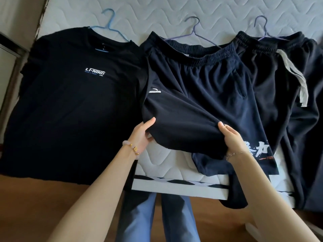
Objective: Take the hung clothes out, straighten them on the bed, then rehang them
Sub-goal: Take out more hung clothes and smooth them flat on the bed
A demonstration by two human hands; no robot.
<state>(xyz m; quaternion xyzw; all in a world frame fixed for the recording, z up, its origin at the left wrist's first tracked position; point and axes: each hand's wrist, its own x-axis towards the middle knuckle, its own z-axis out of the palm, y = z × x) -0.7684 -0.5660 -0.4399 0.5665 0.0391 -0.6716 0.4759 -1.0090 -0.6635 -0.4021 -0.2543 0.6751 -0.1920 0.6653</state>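
Navy shorts (206,88) lie in the middle of the bed on a purple hanger (194,30). My left hand (141,137) and my right hand (232,138) each grip the hem of the shorts' left leg, lifting it off the mattress. To the left, a black T-shirt (73,105) with a white logo lies flat on a blue hanger (110,23). On the right, dark trousers (288,102) with a grey drawstring rest on another purple hanger (264,27), partly under the shorts.
The quilted white mattress (174,170) has its front edge just before my legs in blue jeans (139,220). The T-shirt hem and the trouser legs hang over that edge. Brown floor (43,198) shows below. A pale wall and frame stand at far left.
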